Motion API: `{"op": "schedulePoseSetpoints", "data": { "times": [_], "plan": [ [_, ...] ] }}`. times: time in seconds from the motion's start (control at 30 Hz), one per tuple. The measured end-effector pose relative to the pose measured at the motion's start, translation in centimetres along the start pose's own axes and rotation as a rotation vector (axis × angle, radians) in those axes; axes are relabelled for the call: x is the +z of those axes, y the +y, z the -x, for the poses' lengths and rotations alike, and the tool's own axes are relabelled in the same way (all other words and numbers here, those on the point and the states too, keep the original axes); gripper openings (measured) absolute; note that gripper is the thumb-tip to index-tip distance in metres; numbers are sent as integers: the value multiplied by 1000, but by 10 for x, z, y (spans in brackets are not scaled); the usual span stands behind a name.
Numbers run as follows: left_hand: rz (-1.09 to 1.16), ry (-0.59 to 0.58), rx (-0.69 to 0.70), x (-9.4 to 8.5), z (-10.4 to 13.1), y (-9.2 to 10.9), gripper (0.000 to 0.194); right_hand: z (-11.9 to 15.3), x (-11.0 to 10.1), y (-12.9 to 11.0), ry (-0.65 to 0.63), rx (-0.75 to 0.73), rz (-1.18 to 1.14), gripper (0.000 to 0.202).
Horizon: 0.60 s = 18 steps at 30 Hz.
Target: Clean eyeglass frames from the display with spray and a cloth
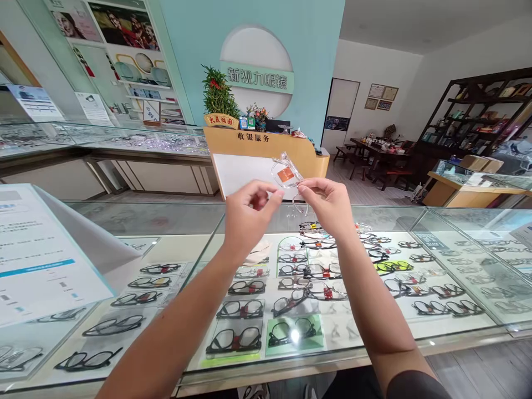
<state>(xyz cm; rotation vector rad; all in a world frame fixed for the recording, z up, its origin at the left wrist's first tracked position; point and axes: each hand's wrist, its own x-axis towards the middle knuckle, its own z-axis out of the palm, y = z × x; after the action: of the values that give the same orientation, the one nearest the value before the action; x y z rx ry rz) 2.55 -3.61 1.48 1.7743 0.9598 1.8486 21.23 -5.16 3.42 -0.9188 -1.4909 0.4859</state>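
A pair of clear-framed eyeglasses (286, 175) is raised above the glass counter, with an orange label on one lens. My right hand (326, 205) pinches its frame between thumb and fingers. Close beside the lower left of that frame is my left hand (251, 213), its fingers curled and the thumb tip near the index fingertip. Whether these fingertips touch the frame or hold anything small cannot be made out. Under both arms, rows of eyeglasses (240, 339) lie inside the display case (191, 310), many with red tags; one pair rests on a green card (313, 341).
A leaning printed sign (50, 249) stands on the counter at left. Beyond lie a wooden cashier desk (266, 145) with a potted plant (218, 94), and another glass showcase (153, 138). At right rear are a dark table (382, 147) and shelves (469, 111).
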Motion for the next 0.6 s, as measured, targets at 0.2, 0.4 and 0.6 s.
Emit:
{"op": "schedulePoseSetpoints", "data": {
  "times": [0.2, 0.4, 0.6],
  "plan": [
    [217, -158, -236, 8, 5, 4, 33, 14, 28, 0, 111, -289, 378, 17],
    [379, -90, -388, 8, -5, -8, 32, 23, 31, -11, 30, -340, 528, 26],
    [419, -185, -381, 8, -8, -12, 28, 21, 11, -20, -42, -130, 144, 4]
  ]
}}
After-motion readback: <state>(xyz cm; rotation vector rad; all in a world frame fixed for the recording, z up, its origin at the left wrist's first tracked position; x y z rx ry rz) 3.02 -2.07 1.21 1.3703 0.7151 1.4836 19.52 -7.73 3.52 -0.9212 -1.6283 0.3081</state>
